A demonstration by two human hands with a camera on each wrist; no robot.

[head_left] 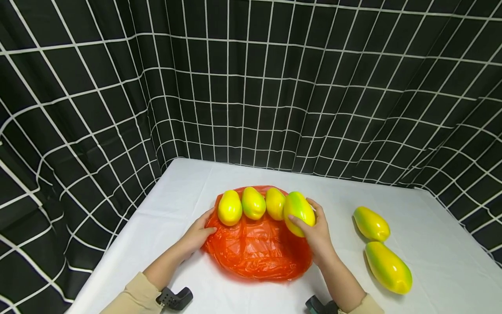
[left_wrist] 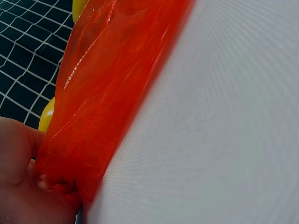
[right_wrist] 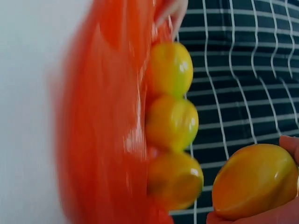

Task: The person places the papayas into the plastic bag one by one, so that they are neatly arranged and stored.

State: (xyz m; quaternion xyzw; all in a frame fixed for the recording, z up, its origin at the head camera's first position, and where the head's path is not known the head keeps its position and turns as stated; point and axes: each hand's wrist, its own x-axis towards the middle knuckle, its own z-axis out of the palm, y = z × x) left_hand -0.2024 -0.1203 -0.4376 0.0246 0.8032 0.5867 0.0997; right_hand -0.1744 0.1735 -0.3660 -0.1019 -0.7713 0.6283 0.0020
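Observation:
A red plastic bag [head_left: 255, 250] lies spread in front of me, with three shiny yellow-green papayas [head_left: 230, 208] in a row along its far side. My left hand [head_left: 198, 233] grips the bag's left edge; in the left wrist view its fingers show partly through the red film. Over the bag's right side, my right hand [head_left: 318, 231] holds another papaya [head_left: 300, 211], thumb on the near face and fingers round the far right side. The right wrist view shows this held papaya [right_wrist: 254, 182] apart from the row.
Two more papayas lie on the white-covered table [head_left: 439, 261] to the right, a farther one [head_left: 371, 223] and a nearer one [head_left: 389, 267], close together. Black cloth [head_left: 251, 87] with a white grid hangs behind the table and at both sides.

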